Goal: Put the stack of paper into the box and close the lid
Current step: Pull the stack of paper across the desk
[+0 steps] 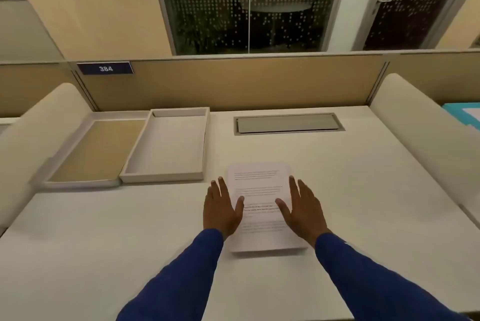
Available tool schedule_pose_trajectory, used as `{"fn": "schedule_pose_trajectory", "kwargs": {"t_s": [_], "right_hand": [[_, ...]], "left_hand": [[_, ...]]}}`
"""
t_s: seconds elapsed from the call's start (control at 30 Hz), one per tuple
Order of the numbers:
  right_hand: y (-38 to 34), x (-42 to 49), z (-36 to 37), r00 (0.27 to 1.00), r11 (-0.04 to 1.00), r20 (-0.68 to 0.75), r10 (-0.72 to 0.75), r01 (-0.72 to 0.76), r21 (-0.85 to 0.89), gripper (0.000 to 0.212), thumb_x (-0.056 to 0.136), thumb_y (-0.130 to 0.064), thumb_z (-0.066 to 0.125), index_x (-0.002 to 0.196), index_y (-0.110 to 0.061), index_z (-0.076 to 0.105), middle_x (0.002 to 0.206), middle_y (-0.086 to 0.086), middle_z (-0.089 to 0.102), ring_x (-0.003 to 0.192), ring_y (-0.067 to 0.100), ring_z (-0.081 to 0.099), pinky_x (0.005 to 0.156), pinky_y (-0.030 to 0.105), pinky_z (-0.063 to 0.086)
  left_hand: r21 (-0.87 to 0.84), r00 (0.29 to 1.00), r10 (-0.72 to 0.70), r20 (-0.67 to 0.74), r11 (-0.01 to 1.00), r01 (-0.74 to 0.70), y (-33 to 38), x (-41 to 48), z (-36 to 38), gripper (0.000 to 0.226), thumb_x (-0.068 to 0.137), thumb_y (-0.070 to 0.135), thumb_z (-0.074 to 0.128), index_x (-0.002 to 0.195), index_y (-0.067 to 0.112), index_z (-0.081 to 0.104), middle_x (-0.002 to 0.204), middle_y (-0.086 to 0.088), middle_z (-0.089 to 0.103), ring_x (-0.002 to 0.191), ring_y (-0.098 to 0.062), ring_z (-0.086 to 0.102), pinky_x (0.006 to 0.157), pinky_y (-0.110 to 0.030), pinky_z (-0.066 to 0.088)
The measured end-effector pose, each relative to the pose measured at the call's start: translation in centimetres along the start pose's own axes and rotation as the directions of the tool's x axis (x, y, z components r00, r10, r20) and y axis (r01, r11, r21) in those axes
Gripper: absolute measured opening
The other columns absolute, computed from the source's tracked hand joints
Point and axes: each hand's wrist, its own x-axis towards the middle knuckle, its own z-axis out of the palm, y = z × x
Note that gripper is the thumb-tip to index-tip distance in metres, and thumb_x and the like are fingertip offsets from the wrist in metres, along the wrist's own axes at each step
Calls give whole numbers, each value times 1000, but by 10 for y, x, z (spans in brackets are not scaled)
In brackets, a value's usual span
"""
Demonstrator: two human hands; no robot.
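A stack of printed white paper (259, 185) lies flat on the desk in front of me. My left hand (222, 207) is at its left edge and my right hand (304, 207) at its right edge, fingers spread, thumbs over the top sheet. Neither hand has the stack lifted. Further back to the left stands the white box (166, 175), open and empty. Its lid (78, 183) lies upturned beside it on the left, brown inside, touching the box's left wall.
A grey cable hatch (288, 124) is set into the desk (363, 191) behind the paper. Padded dividers (415, 123) flank the desk on both sides, a tan partition runs along the back, and a blue item (465, 115) shows at the far right.
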Motion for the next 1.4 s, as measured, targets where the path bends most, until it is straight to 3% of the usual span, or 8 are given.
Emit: {"fn": "schedule_pose_trajectory", "kwargs": {"t_s": [0.13,0.27,0.67,0.8,0.93,1.07,1.2,1.4], "right_hand": [[5,-20,21,968,967,97,231,-239,83,86,97,-65,36,161,-14,8,149,12,43,131,29,45,100,42,47],[0,-26,32,941,941,86,328,-333,55,76,96,-64,41,146,-7,36,131,12,52,118,28,50,90,41,52],[-10,-3,38,761,712,217,611,-648,270,76,86,-64,61,134,-7,46,127,16,54,118,36,54,91,40,47],[6,7,34,715,576,290,636,-690,439,61,77,-65,70,94,-8,54,93,9,63,78,24,59,64,32,46],[13,12,23,697,458,387,604,-700,547,46,84,-52,74,82,-8,62,89,8,68,80,27,64,66,32,51],[14,13,26,728,535,394,562,-682,498,45,84,-55,70,86,-10,65,96,9,71,80,25,66,63,32,53],[16,11,27,787,629,344,513,-617,473,48,85,-57,64,99,-11,64,98,5,68,82,21,65,64,32,55],[21,6,22,806,572,394,442,-592,568,32,94,-37,64,112,-13,53,105,1,64,84,15,61,58,25,46]], "left_hand": [[-90,979,-191,76,976,198,-19,-18,13,79,104,57,38,159,3,23,154,-14,41,140,-29,41,110,-40,44],[-57,977,-199,78,977,204,-29,-27,21,56,102,55,46,122,4,57,128,-11,52,120,-26,50,97,-36,50],[-394,865,-402,301,774,496,5,-28,27,58,93,44,67,131,4,50,135,-14,42,125,-31,46,102,-42,50],[-477,789,-486,376,629,614,6,-18,24,53,85,36,73,126,9,53,130,-12,47,117,-31,54,96,-43,55],[-583,746,-493,448,471,662,3,-11,24,45,78,34,71,116,9,65,109,-7,71,93,-28,70,87,-44,63],[-604,723,-504,473,412,682,7,-8,24,16,88,28,70,94,14,67,97,-6,74,91,-28,72,90,-45,63],[-599,706,-553,442,404,691,11,-8,25,16,84,31,71,86,16,65,97,-7,74,93,-31,71,92,-47,62],[-585,684,-586,434,394,709,19,-8,24,27,83,34,73,98,12,69,101,-8,74,92,-31,71,91,-46,62]]}}
